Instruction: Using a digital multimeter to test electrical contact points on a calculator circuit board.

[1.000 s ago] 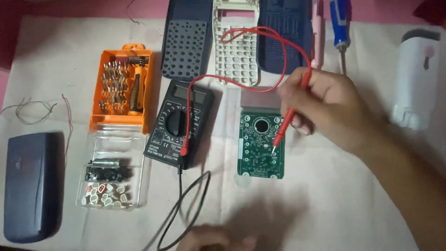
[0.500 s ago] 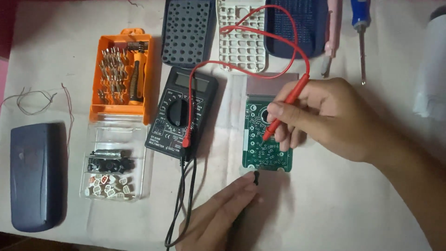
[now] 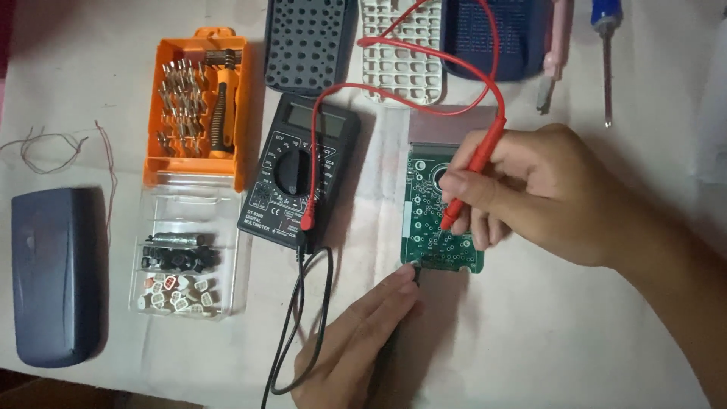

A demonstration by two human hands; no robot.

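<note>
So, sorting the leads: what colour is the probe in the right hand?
Red, clearest in the head view: the thin red plastic probe in the right hand.

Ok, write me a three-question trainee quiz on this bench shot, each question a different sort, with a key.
1. True or false: the right hand holds the red probe tip on the green circuit board.
2. Which is nearest the left hand? A) orange bit set B) the board's lower left corner C) blue-handled screwdriver
3. Fill in: the red lead plugs into the black ____.

Key: 1 true; 2 B; 3 multimeter.
</note>
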